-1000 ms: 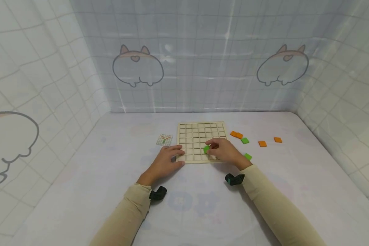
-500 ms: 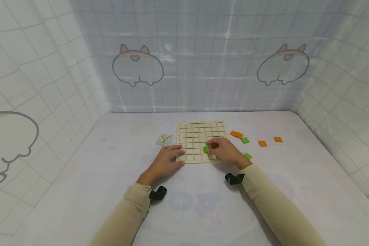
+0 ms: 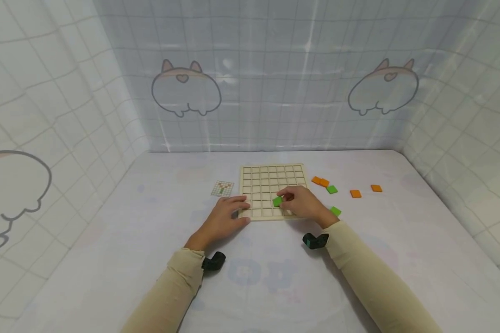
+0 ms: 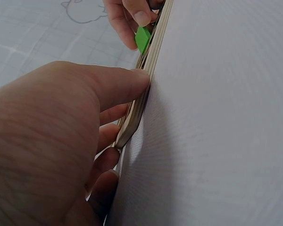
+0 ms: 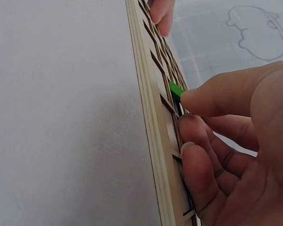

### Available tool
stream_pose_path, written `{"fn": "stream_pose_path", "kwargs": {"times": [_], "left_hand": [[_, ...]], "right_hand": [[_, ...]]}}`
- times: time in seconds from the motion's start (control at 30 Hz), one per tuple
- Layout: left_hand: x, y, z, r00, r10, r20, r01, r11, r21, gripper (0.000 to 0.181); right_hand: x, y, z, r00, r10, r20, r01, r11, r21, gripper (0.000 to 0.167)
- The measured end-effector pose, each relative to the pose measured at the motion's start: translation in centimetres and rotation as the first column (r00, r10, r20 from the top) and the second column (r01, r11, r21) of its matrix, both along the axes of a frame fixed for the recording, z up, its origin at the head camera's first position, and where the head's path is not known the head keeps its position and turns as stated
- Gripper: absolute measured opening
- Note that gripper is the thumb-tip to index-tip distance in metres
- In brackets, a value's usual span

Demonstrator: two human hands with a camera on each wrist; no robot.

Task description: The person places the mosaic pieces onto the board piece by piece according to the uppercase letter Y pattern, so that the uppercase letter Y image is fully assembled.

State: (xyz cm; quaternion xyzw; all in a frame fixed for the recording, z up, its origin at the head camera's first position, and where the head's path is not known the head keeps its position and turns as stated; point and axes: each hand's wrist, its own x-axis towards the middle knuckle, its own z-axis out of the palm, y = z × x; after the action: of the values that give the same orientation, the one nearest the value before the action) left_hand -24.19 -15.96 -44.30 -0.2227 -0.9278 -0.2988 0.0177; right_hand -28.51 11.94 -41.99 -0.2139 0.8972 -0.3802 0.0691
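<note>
A pale wooden grid board (image 3: 271,176) lies flat in the middle of the table. My right hand (image 3: 303,202) pinches a green square tile (image 3: 277,201) over the board's lower middle cells; in the right wrist view the tile (image 5: 176,91) tilts against the grid ridges. My left hand (image 3: 224,218) rests at the board's near left corner, fingers reaching over the left edge. In the left wrist view its thumb (image 4: 125,87) presses the board's near edge (image 4: 144,89). A small card (image 3: 222,188) with a coloured grid picture lies left of the board.
Right of the board lie two touching orange tiles (image 3: 320,181), a green tile (image 3: 332,189), and two separate orange tiles (image 3: 356,194), (image 3: 376,188). Another green tile (image 3: 335,211) lies close beside my right wrist. Cloth-covered walls (image 3: 275,92) enclose the table at the back and sides.
My right hand has shifted slightly left with the green tile, and more of the tile's face shows. The left hand has stayed at the board's corner.
</note>
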Motion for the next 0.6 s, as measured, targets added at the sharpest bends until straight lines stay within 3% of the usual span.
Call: {"fn": "stream_pose_path", "kwargs": {"times": [0.6], "left_hand": [[0.09, -0.03, 0.04, 1.0, 0.005, 0.007, -0.005, 1.0, 0.013, 0.042]], "right_hand": [[-0.01, -0.44, -0.06, 0.999, -0.032, 0.009, 0.032, 0.999, 0.012, 0.028]]}}
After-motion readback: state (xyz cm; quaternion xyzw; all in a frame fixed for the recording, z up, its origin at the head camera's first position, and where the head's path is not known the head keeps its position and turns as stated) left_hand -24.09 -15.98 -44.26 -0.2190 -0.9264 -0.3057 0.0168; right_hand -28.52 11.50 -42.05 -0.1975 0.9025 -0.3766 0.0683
